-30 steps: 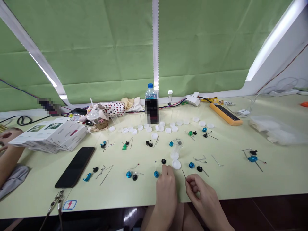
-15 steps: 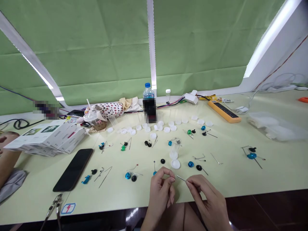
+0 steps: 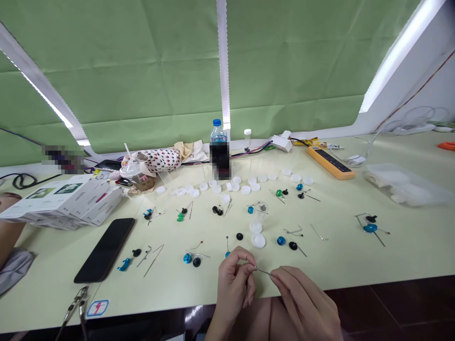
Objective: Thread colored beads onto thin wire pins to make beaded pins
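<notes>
Over the table's front edge, my right hand (image 3: 305,298) pinches a thin metal rod (image 3: 263,271) between thumb and fingers. The rod's left end meets the fingertips of my left hand (image 3: 234,279), which are closed in a pinch. A tiny reddish speck shows there; what else those fingers hold is hidden. Just behind my left hand lies a blue part (image 3: 227,255), partly covered, with a thin wire (image 3: 227,242) beside it. A black knob-like disc (image 3: 239,236) and a white round cap (image 3: 259,240) lie beyond my hands, near a clear tube (image 3: 259,218).
Several sets of blue, green and black parts with bent wires, such as a blue ball (image 3: 281,240), are spread about. White caps line the back near a bottle (image 3: 219,156). A phone (image 3: 104,250), white boxes (image 3: 67,199) and another person's arm (image 3: 10,237) are left; a power strip (image 3: 329,162) is right.
My right hand has brought the rod left and slightly down, so its end now meets my left fingertips; a small gap separated them before. The view has shifted slightly.
</notes>
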The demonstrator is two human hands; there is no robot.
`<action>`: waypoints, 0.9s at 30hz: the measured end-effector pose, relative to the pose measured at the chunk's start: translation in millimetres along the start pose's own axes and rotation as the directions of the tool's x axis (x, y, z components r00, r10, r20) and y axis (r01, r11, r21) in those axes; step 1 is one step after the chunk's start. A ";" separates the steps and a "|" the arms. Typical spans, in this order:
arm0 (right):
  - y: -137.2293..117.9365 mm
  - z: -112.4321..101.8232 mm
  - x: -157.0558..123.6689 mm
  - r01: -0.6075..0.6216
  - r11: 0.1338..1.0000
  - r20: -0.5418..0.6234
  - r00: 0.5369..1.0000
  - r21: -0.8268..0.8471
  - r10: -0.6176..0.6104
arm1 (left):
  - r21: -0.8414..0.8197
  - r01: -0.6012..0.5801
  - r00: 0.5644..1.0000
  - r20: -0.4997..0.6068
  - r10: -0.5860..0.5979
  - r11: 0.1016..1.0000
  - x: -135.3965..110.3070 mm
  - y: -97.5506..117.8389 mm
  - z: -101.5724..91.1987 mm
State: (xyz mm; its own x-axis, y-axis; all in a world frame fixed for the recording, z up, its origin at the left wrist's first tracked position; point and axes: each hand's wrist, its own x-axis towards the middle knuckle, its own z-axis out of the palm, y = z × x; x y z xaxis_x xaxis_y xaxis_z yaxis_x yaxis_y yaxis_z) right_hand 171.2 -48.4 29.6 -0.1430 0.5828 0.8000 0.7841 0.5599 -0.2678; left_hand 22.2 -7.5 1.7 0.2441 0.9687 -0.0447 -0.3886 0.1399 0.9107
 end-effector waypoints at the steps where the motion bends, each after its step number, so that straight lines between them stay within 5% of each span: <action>1: -1.5 -0.9 0.8 0.017 0.999 0.004 1.000 -0.037 -0.017 | 0.002 -0.005 1.000 -0.006 0.005 1.000 -0.2 -0.1 0.2; 7: -5.1 -3.7 -10.9 0.059 0.976 0.081 0.996 -0.209 -0.043 | 0.021 -0.059 0.997 -0.051 0.060 0.998 -1.4 2.0 3.1; 13: 2.9 4.6 -21.9 0.143 0.982 0.036 0.990 -0.120 -0.140 | 0.080 -0.158 0.980 -0.112 0.167 0.984 -3.7 2.1 2.8; 22: -0.7 10.0 -30.1 0.090 0.993 0.042 0.995 -0.075 -0.087 | 0.205 -0.306 0.940 -0.092 0.329 0.930 -10.0 3.6 -1.2; 24: -3.6 11.9 -28.2 0.038 0.999 0.031 0.999 0.026 -0.038 | 0.250 -0.332 0.931 -0.071 0.359 0.910 -12.2 8.7 -3.8; 27: -10.6 17.7 -24.8 -0.220 0.921 0.098 0.975 0.322 0.199 | 0.287 -0.324 0.932 -0.068 0.357 0.901 -16.7 19.7 -6.5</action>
State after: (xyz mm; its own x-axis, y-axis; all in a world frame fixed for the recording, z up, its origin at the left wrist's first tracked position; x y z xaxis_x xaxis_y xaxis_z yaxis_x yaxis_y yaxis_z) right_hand 155.7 -58.4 3.0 -0.0428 0.7373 0.6742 0.5591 0.5769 -0.5955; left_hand 4.6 -19.6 17.7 0.0287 0.9664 0.2556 -0.1749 -0.2469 0.9531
